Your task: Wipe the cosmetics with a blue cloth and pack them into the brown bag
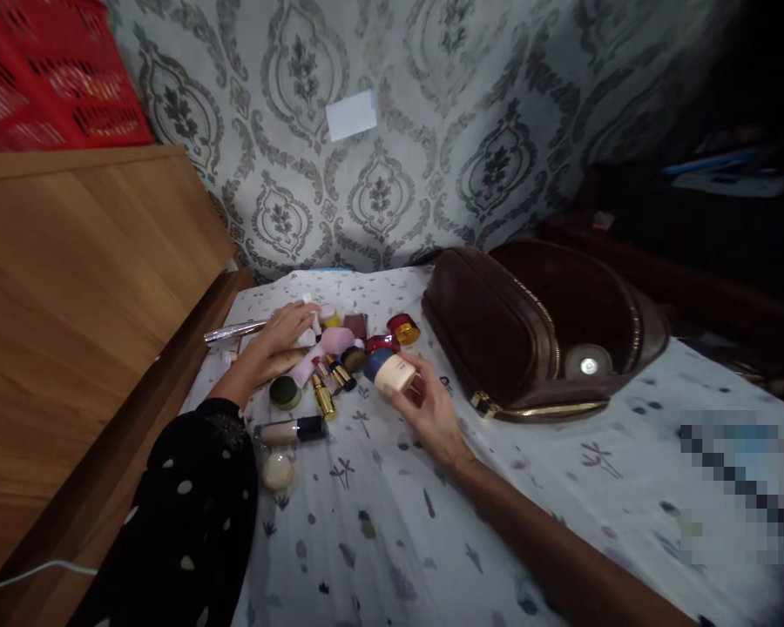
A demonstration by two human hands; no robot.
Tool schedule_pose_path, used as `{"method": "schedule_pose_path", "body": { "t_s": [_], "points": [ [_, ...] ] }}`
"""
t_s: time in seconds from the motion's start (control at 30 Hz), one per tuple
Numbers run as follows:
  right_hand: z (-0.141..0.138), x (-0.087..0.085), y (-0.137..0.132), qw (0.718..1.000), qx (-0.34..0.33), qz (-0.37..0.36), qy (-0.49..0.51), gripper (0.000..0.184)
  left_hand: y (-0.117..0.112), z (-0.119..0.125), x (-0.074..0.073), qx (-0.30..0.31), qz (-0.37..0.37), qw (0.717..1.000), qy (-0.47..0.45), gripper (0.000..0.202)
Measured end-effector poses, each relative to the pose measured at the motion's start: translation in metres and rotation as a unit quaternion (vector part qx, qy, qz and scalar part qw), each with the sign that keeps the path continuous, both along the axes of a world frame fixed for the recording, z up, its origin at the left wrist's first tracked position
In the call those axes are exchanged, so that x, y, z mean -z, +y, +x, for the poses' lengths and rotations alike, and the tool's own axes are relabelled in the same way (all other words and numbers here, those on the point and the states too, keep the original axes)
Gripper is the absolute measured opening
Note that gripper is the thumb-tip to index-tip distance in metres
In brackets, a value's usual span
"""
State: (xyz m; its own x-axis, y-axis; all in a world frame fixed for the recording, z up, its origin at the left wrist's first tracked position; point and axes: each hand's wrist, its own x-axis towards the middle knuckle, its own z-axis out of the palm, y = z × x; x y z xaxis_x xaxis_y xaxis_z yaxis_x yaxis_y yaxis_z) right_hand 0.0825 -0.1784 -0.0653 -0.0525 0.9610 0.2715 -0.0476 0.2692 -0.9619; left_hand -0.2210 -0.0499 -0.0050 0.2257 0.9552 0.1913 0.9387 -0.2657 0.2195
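My right hand (429,413) is wrapped around a cream bottle with a dark blue cap (395,373), tilted with its cap to the left. At the far left of the pile, my left hand (286,329) lies with its fingers stretched over small white items (310,320); their tips are partly hidden. Between the hands are a pink brush-like piece (327,348), a gold lipstick tube (324,398) and a yellow jar with a pale lid (328,315). Closer to me lie a dark-lidded round jar (285,393), a foundation tube with a black cap (291,430) and a round cream-coloured container (278,472).
A brown zippered bag (496,335) stands open at the right. Behind the pile is a red and gold jar (403,328). A silver tube (235,331) lies beyond my left wrist. Wooden furniture (91,305) borders the patterned sheet (379,540); a red basket (52,78) sits on top.
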Motion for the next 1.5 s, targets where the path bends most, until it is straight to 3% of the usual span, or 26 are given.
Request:
{"method": "schedule_pose_path", "body": {
  "t_s": [0.1,0.23,0.4,0.47,0.53,0.67,0.77,0.9,1.07,1.23,1.37,1.5],
  "points": [
    [0.003,-0.002,0.004,0.991,0.034,-0.07,0.11,0.056,0.002,-0.01,-0.009,-0.034,-0.033,0.997,0.069,0.038],
    [0.007,0.0,0.015,0.955,0.071,-0.151,0.246,0.049,-0.001,-0.011,-0.016,-0.114,-0.027,0.989,0.094,0.038],
    [0.009,-0.001,0.021,0.937,0.073,-0.175,0.295,0.043,-0.023,0.025,-0.029,-0.194,0.049,0.97,0.139,0.044],
    [0.009,-0.003,0.02,0.94,0.066,-0.167,0.289,0.043,-0.041,0.049,-0.032,-0.168,0.105,0.967,0.163,0.048],
    [0.008,-0.004,0.018,0.942,0.066,-0.157,0.288,0.046,-0.061,0.073,-0.03,-0.094,0.137,0.971,0.17,0.051],
    [0.008,-0.004,0.016,0.946,0.081,-0.137,0.281,0.053,-0.086,0.101,-0.01,0.109,0.066,0.979,0.158,0.059],
    [0.009,-0.003,0.018,0.952,0.081,-0.126,0.266,0.059,-0.082,0.101,0.003,0.123,0.037,0.979,0.161,0.059],
    [0.013,-0.003,0.021,0.969,0.078,-0.108,0.209,0.068,-0.066,0.091,-0.001,0.109,0.03,0.98,0.161,0.039],
    [0.021,-0.016,0.016,0.993,0.057,-0.041,0.099,0.067,-0.056,0.081,-0.016,0.099,0.009,0.986,0.134,0.034],
    [0.017,-0.037,0.036,0.997,0.06,0.041,-0.008,0.061,-0.041,0.049,-0.032,0.015,-0.001,0.997,0.069,0.032],
    [-0.004,-0.056,0.079,0.982,0.102,0.09,-0.128,0.059,-0.023,0.019,-0.039,-0.064,-0.01,0.996,0.064,0.034],
    [-0.026,-0.07,0.111,0.928,0.132,0.093,-0.336,0.054,-0.002,0.002,-0.04,-0.118,-0.049,0.986,0.109,0.038]
  ]
}}
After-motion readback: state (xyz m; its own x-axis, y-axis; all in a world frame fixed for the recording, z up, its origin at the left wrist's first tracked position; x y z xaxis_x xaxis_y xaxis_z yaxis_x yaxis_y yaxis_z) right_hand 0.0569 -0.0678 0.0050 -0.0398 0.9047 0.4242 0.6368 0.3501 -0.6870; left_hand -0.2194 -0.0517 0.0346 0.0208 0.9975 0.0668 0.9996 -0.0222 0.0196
